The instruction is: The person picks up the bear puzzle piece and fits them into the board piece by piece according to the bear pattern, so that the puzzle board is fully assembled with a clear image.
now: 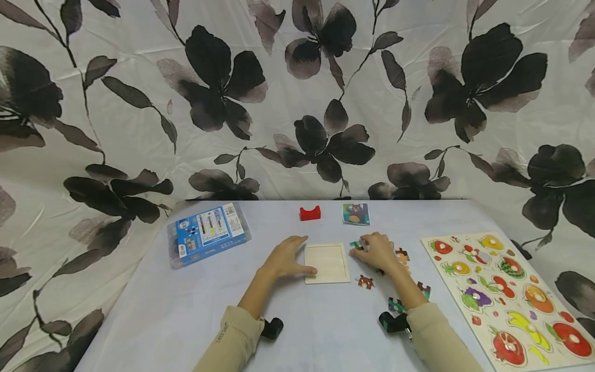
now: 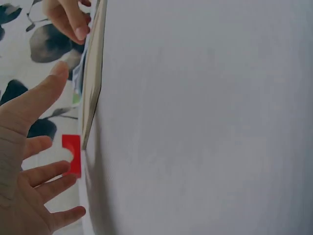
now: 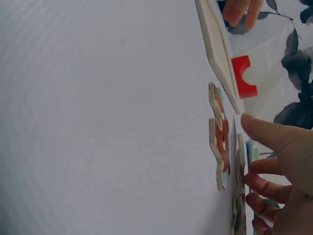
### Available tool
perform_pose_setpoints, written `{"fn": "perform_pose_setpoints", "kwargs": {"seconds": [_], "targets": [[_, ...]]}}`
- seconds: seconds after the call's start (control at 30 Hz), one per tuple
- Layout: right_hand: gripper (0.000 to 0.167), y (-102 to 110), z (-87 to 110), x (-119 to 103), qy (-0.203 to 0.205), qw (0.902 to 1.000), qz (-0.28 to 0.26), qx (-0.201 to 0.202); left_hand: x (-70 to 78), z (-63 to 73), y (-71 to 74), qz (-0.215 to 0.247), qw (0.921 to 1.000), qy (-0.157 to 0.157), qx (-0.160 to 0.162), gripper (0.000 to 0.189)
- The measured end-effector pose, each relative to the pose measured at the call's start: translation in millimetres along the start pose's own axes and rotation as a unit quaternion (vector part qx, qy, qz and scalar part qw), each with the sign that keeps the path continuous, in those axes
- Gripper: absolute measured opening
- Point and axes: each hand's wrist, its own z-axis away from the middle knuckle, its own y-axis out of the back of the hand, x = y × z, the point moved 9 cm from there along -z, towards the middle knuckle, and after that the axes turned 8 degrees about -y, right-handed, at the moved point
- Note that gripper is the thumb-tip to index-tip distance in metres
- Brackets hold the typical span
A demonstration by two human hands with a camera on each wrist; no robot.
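On the white-covered table (image 1: 153, 320), the square wooden puzzle tray (image 1: 327, 263) lies midway between the side edges, its pale floor showing. The left hand (image 1: 286, 258) is at the tray's left edge, thumb and fingers spread well apart with nothing between them; whether the thumb touches the tray I cannot tell. The right hand (image 1: 377, 251) reaches over the loose jigsaw pieces strewn to the tray's right, its thumb apart from the bent fingers and no piece visible in its grasp. Its fingertips are just beside a green jigsaw piece (image 1: 356, 245) near the tray's far right corner; a brown jigsaw piece (image 1: 365, 281) lies by the near right corner. The step looks like choosing a first piece; the next move would call for a thumb-and-finger pinch on one piece's edges, then turning it to suit a tray corner.
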Motion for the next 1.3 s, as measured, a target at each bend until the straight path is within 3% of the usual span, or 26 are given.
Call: {"fn": "perform_pose_setpoints", "kwargs": {"seconds": [0.23, 0.47, 0.73, 1.03, 1.3], "targets": [[0.038, -8.0, -2.8, -3.1, -0.007, 0.9993, -0.034, -0.016, 4.4, -6.7, -12.8, -0.008, 0.9997, -0.003, -0.025, 0.088], [0.033, -8.0, -7.0, -5.5, -0.007, 0.9905, -0.134, -0.029, 3.3, -6.8, -18.6, 0.01, 0.9987, -0.001, -0.051, 0.088], [0.017, 0.3, -11.5, -8.6, 0.006, 0.9691, -0.247, 0.002, 2.1, -0.8, -25.0, 0.029, 0.9959, -0.024, -0.082, 0.108], [0.022, -12.8, -20.3, -25.0, 0.013, 0.9334, -0.356, -0.044, 0.1, -1.9, -21.4, 0.053, 0.9957, -0.023, -0.072, 0.107], [0.024, -29.6, -25.1, -42.5, 0.005, 0.9119, -0.403, -0.077, -6.2, -0.5, -22.9, 0.076, 0.9959, -0.013, -0.047, 0.109]]}}
